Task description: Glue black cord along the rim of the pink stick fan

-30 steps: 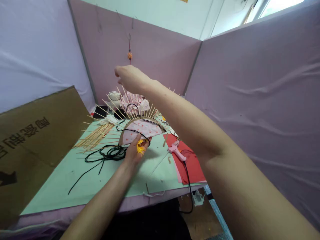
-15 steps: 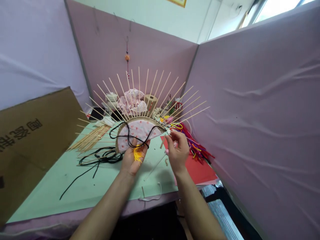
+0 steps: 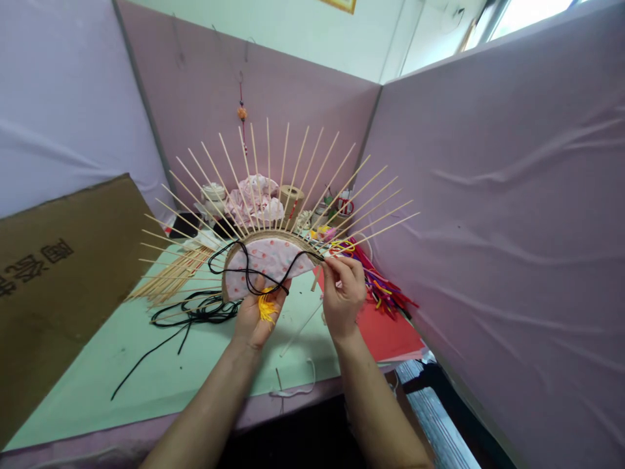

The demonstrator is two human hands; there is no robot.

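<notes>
My left hand point(image 3: 254, 318) grips the base of a half-round fan frame point(image 3: 267, 259), covered in pink dotted cloth, with several thin wooden sticks radiating from its rim. A yellow tassel point(image 3: 266, 309) hangs at my left fingers. A black cord point(image 3: 254, 277) loops across the cloth face. My right hand point(image 3: 342, 294) pinches that cord at the frame's right corner, thumb and forefinger pressed together. The frame is held upright above the green table mat point(image 3: 146, 371).
More black cord point(image 3: 195, 311) lies coiled on the mat by a bundle of loose sticks point(image 3: 170, 277). Red paper point(image 3: 390, 332) and coloured pipe cleaners point(image 3: 383, 283) lie at the right. Brown cardboard point(image 3: 58, 280) leans at the left. Fabric flowers and twine stand at the back; purple partitions enclose the table.
My right hand came down from high over the frame to its right corner and took the black cord. The frame now stands more upright and a little higher.
</notes>
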